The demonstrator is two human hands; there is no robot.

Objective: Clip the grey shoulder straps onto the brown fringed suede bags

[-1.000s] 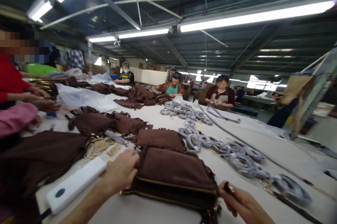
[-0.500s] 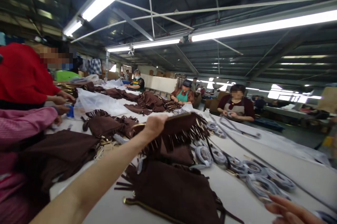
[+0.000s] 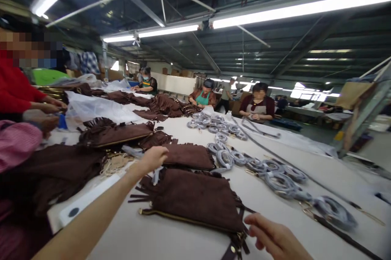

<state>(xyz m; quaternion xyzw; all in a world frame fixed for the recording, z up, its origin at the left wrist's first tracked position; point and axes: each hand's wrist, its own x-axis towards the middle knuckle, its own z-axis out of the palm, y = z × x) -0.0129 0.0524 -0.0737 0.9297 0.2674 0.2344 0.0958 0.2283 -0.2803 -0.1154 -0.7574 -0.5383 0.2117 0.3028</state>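
My left hand (image 3: 155,158) reaches over the table by the left end of a dark brown fringed bag (image 3: 187,157). Its fingers look loosely extended with nothing visible in them; whether they touch that bag is unclear. Nearer me lies another brown fringed bag (image 3: 197,199), flat, its gold zip towards me. My right hand (image 3: 273,233) is open, fingers apart, beside this bag's right end, close to its fringe and a dark strap tab (image 3: 230,250). To the left, a brown bag with a gold zip (image 3: 122,133) rests on the pile.
Coiled straps in clear wrapping (image 3: 279,182) run along the right of the white table (image 3: 122,233). Cream cords (image 3: 117,164) and a white flat object (image 3: 87,199) lie left. Clear plastic (image 3: 97,109) covers part of the table. Co-workers sit or stand around it.
My left hand has let go of the fringed bag it held up; a zipped bag now lies on the left pile. My right hand has moved left to the near bag's end. The view has shifted right.
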